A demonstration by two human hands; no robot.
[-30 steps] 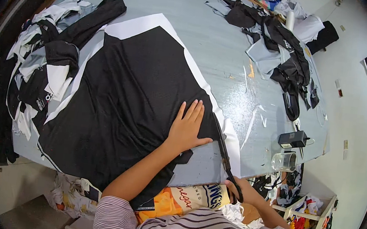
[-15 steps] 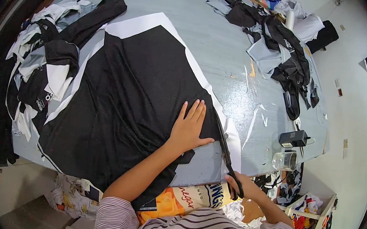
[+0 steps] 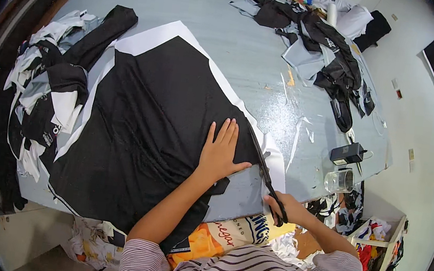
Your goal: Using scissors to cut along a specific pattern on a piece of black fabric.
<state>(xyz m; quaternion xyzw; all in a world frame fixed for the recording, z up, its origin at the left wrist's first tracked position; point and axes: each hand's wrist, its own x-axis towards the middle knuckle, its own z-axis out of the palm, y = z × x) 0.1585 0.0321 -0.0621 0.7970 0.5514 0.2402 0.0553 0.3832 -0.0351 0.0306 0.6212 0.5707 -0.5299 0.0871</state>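
My left hand (image 3: 219, 154) lies flat on black cloth (image 3: 150, 106), its fingers straight and slightly parted, thumb stretched out to the right. To the right of that thumb, my right hand (image 3: 291, 209) is curled around the handle of black scissors (image 3: 266, 174), whose blades run away from me along the cloth's right edge. I cannot tell which fingers sit inside the loops, nor how far the blades are parted; dark metal blends into dark fabric there. My left forearm covers some of the cloth's near part.

The cloth spreads under my left fingers and mostly to their left, plain black, rippled with soft folds, its far end coming to a blunt point. A white sheet (image 3: 276, 166) shows beneath, along its sides. Beyond my fingers stretches a pale grey-blue table (image 3: 229, 30); far left of them lies a heap of scraps (image 3: 66, 91).
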